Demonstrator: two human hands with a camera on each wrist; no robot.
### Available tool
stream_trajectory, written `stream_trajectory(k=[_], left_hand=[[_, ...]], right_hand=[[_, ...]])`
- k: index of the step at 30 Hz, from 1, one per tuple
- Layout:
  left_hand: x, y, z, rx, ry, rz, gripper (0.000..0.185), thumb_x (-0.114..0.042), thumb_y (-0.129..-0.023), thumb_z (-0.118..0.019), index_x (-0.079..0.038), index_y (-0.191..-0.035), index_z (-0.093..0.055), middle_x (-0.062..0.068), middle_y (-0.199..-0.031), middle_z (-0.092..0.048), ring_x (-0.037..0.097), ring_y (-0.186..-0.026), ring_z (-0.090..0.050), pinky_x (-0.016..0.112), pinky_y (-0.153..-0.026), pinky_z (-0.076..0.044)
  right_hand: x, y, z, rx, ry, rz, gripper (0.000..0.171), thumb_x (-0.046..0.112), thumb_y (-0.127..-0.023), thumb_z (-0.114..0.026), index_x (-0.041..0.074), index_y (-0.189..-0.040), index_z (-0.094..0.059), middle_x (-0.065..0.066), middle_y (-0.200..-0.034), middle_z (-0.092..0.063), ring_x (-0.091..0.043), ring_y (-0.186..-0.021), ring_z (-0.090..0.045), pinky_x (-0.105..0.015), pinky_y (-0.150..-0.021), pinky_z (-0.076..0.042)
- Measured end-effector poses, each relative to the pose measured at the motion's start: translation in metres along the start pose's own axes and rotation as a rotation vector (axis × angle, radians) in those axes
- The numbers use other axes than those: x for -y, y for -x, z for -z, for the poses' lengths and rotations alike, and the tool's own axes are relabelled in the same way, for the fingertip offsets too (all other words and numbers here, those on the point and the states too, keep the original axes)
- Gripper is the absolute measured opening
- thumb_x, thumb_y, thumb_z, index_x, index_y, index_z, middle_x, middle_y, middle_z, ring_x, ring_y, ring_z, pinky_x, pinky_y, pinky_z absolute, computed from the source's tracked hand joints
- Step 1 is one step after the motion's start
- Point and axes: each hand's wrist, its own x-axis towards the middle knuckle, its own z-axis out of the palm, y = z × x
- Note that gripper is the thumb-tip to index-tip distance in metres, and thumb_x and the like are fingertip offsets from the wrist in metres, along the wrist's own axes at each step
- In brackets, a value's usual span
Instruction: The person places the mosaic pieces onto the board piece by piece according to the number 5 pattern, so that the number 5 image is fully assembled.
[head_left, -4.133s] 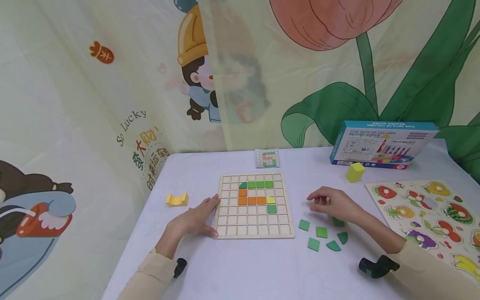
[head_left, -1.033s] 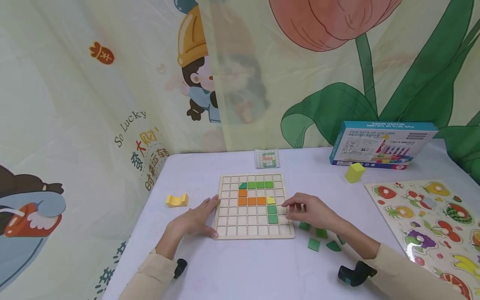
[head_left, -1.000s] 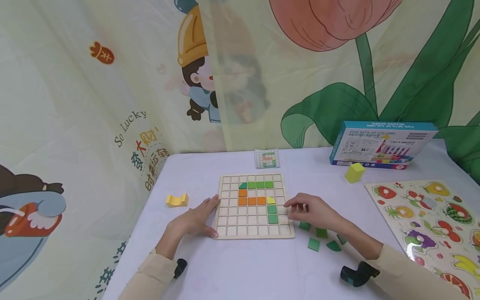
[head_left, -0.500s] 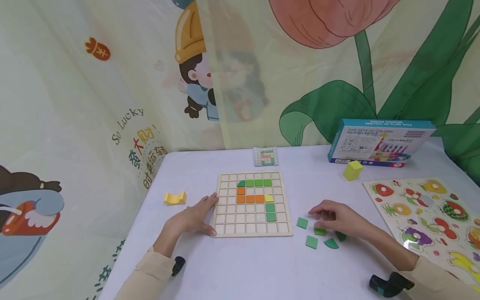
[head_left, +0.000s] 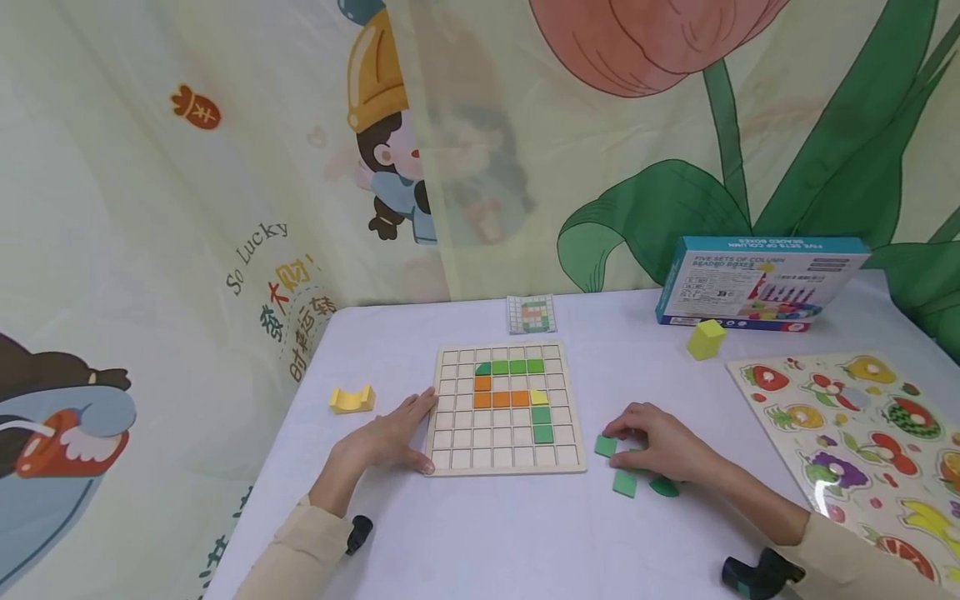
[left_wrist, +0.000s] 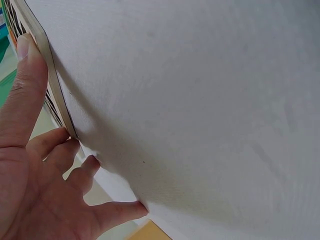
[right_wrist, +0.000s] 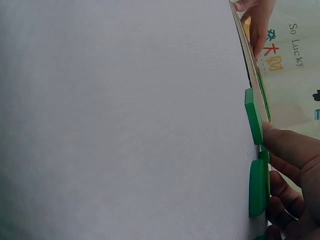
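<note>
While my left hand rests spread against the grid board, my right hand curls at a green tile beside it on the worktop, pinched or not I cannot tell; this seems the picking-up step, next wanting a level lift

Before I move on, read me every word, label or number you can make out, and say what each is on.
"So Lucky": the curtain.
"發大财!": same curtain, in coloured characters.
"时来运转": same curtain, below that.
"FIVE SETS OF COLUMN BEADED BOXES": front of the box; upside-down print on its top appears to repeat it.
Too small or blurred to read: the box's fine print.
Cut off, unreadable: dark marks low on the curtain.
</note>
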Motion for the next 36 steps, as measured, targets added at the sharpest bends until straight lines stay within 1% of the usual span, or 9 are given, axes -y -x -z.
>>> stream_trajectory(k=[5, 9, 13, 19, 22, 25, 30, 36], left_hand=[[0.001, 0.0, 0.0, 0.0, 0.0, 0.001, 0.105, -0.031, -0.072, -0.083, -0.014, -0.155, -0.022, 0.002, -0.164, -0.014, 0.031, -0.151, -0.016, 0.06, -0.113, -0.03], [0.001, -0.001, -0.001, 0.006, 0.004, 0.01, 0.105, -0.031, -0.072, -0.083, -0.014, -0.155, -0.021, 0.002, -0.164, -0.014, 0.03, -0.151, -0.015, 0.062, -0.113, -0.029], [0.001, -0.002, -0.001, 0.009, 0.0, 0.017, 0.106, -0.032, -0.072, -0.083, -0.015, -0.156, -0.021, 0.002, -0.164, -0.013, 0.03, -0.151, -0.015, 0.064, -0.113, -0.027], [0.002, -0.003, -0.001, 0.013, 0.001, 0.023, 0.106, -0.032, -0.072, -0.083, -0.016, -0.156, -0.02, 0.002, -0.164, -0.013, 0.03, -0.151, -0.015, 0.061, -0.113, -0.029], [0.003, -0.003, -0.003, 0.014, 0.006, 0.03, 0.106, -0.032, -0.072, -0.083, -0.017, -0.156, -0.019, 0.001, -0.165, -0.013, 0.029, -0.151, -0.013, 0.061, -0.114, -0.027], [0.004, -0.003, -0.004, 0.015, 0.013, 0.026, 0.105, -0.031, -0.072, -0.083, -0.016, -0.156, -0.02, 0.002, -0.164, -0.013, 0.029, -0.151, -0.013, 0.063, -0.114, -0.025], [0.003, -0.003, -0.005, 0.014, 0.019, 0.012, 0.106, -0.03, -0.072, -0.083, -0.016, -0.156, -0.021, 0.002, -0.164, -0.013, 0.029, -0.151, -0.013, 0.066, -0.113, -0.023], [0.004, -0.003, -0.003, 0.004, 0.01, -0.004, 0.105, -0.031, -0.072, -0.083, -0.015, -0.155, -0.021, 0.0, -0.164, -0.013, 0.028, -0.151, -0.014, 0.067, -0.112, -0.024]], right_hand=[[0.003, 0.0, 0.0, -0.007, 0.014, 0.001, 0.032, 0.031, -0.079, -0.08, 0.019, -0.106, -0.072, 0.007, -0.1, -0.062, -0.012, -0.092, -0.051, -0.018, -0.077, -0.049], [0.006, -0.003, 0.0, -0.013, 0.015, -0.003, 0.029, 0.027, -0.08, -0.079, 0.019, -0.107, -0.071, 0.007, -0.099, -0.062, -0.011, -0.091, -0.051, -0.019, -0.077, -0.049], [0.012, -0.01, -0.001, -0.024, 0.01, 0.03, 0.028, 0.025, -0.08, -0.078, 0.021, -0.108, -0.071, 0.009, -0.096, -0.06, -0.011, -0.088, -0.051, -0.021, -0.075, -0.047], [0.036, -0.027, -0.016, -0.002, -0.054, 0.12, 0.027, 0.024, -0.08, -0.078, 0.02, -0.106, -0.072, 0.01, -0.093, -0.06, -0.01, -0.087, -0.049, -0.021, -0.073, -0.043], [0.051, -0.037, -0.028, 0.005, -0.062, 0.186, 0.024, 0.023, -0.08, -0.078, 0.021, -0.103, -0.072, 0.011, -0.091, -0.061, -0.009, -0.086, -0.049, -0.02, -0.072, -0.043], [0.065, -0.047, -0.041, 0.01, -0.059, 0.237, 0.022, 0.022, -0.08, -0.077, 0.02, -0.102, -0.073, 0.011, -0.089, -0.06, -0.008, -0.085, -0.049, -0.02, -0.072, -0.043], [0.086, -0.06, -0.056, 0.016, -0.054, 0.26, 0.022, 0.019, -0.079, -0.078, 0.02, -0.1, -0.074, 0.011, -0.084, -0.059, -0.009, -0.086, -0.048, -0.023, -0.074, -0.042], [0.103, -0.066, -0.064, 0.028, -0.028, 0.303, 0.02, 0.018, -0.077, -0.079, 0.018, -0.097, -0.076, 0.01, -0.081, -0.059, -0.009, -0.086, -0.047, -0.024, -0.075, -0.041]])
